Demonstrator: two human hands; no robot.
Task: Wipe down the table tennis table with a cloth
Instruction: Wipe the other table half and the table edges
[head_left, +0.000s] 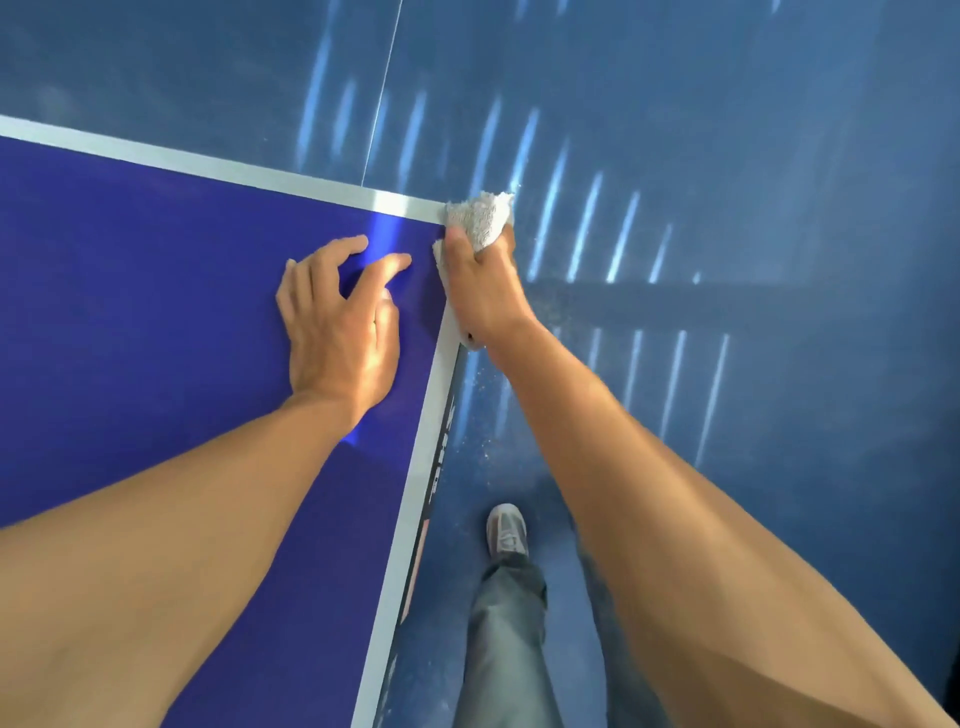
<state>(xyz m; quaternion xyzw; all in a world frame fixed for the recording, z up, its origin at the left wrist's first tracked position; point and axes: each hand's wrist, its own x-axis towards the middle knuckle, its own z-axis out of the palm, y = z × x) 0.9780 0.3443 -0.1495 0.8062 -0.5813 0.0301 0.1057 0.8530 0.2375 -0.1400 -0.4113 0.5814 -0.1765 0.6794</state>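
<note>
**Where Cloth Meets Corner: Wiping the Counter's Far Right Edge**

While the right grip (483, 283) is clamped round a bunched white cloth (480, 215), the cloth sits on the far right corner of the blue counter (130, 322). It covers the spot where the white border (428, 447) turns and partly overhangs the floor (753, 182). The left grip (337, 325) holds nothing. Its fingers are apart and loosely bent, and it lies palm down on the counter just left of the right grip, apparently as a brace. A grey shoe (506, 530) and a trouser leg (506, 634) are on the floor near the right edge.

The step in hand appears to be wiping the corner and its border. How much of the counter is already wiped cannot be told.

To do the step well:
- **Direction:** draw the cloth outward over the corner, so that dust leaves the surface rather than being dragged back onto the blue field.
- **Contact:** a bunched cloth touches only a small patch, so flatten it under the palm or make the passes overlap.
- **Pressure:** keep it even along the border, with the cloth lapping the rim so that top and edge are cleaned together.
- **Bracing grip:** it may leave prints, so move it onto unwiped surface and wipe that area last.
</note>
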